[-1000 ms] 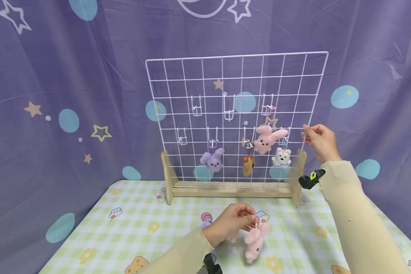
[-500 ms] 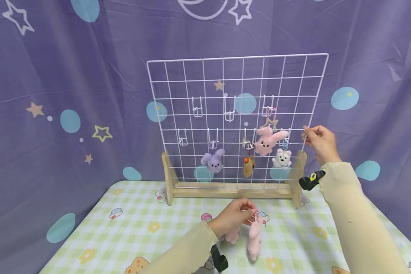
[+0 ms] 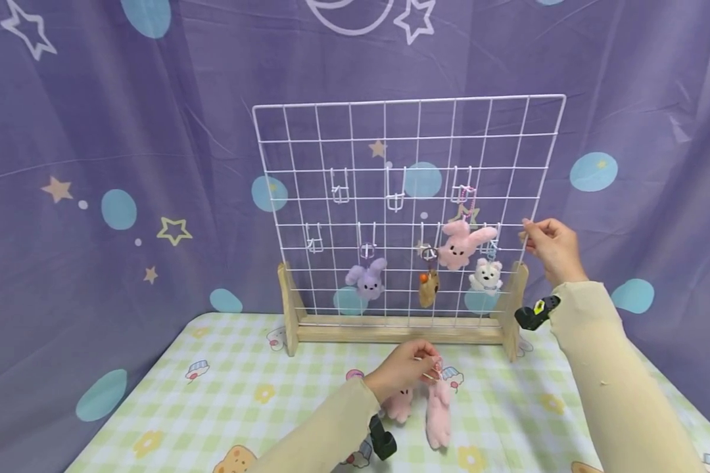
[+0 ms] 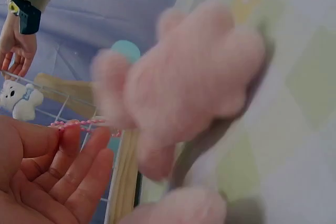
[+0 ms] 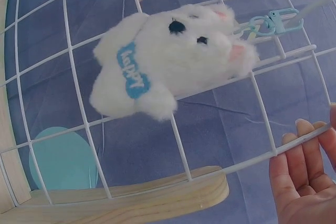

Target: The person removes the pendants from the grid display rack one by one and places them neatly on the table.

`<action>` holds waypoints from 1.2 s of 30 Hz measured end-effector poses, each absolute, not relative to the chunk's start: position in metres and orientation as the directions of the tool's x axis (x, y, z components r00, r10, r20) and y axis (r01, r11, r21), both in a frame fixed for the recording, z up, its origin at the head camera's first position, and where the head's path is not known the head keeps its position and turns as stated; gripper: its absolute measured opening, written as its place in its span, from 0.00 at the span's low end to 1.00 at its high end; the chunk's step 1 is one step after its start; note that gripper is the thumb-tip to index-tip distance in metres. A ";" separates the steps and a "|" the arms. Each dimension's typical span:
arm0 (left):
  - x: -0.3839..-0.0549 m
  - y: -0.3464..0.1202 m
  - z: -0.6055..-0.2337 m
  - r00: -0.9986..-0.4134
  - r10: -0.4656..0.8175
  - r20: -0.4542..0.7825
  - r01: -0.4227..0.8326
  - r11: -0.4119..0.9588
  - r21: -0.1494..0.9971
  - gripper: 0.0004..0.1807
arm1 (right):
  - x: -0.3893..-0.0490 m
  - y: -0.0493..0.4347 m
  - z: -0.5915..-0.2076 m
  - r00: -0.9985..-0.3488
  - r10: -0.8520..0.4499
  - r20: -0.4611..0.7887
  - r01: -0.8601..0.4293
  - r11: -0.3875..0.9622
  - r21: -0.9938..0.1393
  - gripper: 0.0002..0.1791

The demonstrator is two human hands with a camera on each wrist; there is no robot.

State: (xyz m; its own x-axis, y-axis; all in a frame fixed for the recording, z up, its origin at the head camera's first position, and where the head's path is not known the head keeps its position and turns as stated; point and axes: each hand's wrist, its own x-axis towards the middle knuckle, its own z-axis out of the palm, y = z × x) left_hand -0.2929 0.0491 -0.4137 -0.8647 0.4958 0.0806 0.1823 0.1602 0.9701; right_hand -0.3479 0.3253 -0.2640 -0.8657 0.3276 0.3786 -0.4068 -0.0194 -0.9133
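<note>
My left hand (image 3: 403,369) pinches the pink beaded chain (image 4: 86,124) of a pink plush keychain (image 3: 438,416) between thumb and fingers. The plush dangles low over the tablecloth with its back towards me. A second pink plush (image 3: 399,406) lies just left of it, partly covered by my left hand. Off to the right, my right hand (image 3: 555,249) grips the right edge of the white wire grid (image 3: 420,100). Nearest to that hand hangs a white plush bear (image 5: 173,61) with a blue "happy" patch, on a light-blue clasp (image 5: 286,20).
From the grid's hooks also hang a purple bunny (image 3: 369,282), a brown plush (image 3: 428,289) and a pink bunny (image 3: 460,247). Hooks (image 3: 340,193) at upper left and centre bear nothing. A wooden stand (image 3: 399,332) supports the grid on a checkered tablecloth (image 3: 225,401).
My left hand has risen slightly, and the pink plush on its chain has swung round from facing right to showing its back. My right hand stays at the grid's edge.
</note>
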 end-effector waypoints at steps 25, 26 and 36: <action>-0.301 0.046 -0.410 -0.880 0.447 0.163 0.293 0.239 0.926 0.04 | -0.348 0.323 -0.265 -0.860 0.338 0.381 -0.408 -0.008 -0.913 0.12; -0.302 0.045 -0.411 -0.884 0.439 0.159 0.287 0.240 0.927 0.03 | -0.347 0.323 -0.266 -0.861 0.339 0.379 -0.406 -0.009 -0.914 0.12; -0.309 0.030 -0.399 -0.890 0.407 0.206 0.324 0.245 0.914 0.04 | -0.346 0.323 -0.264 -0.863 0.330 0.383 -0.411 -0.017 -0.911 0.12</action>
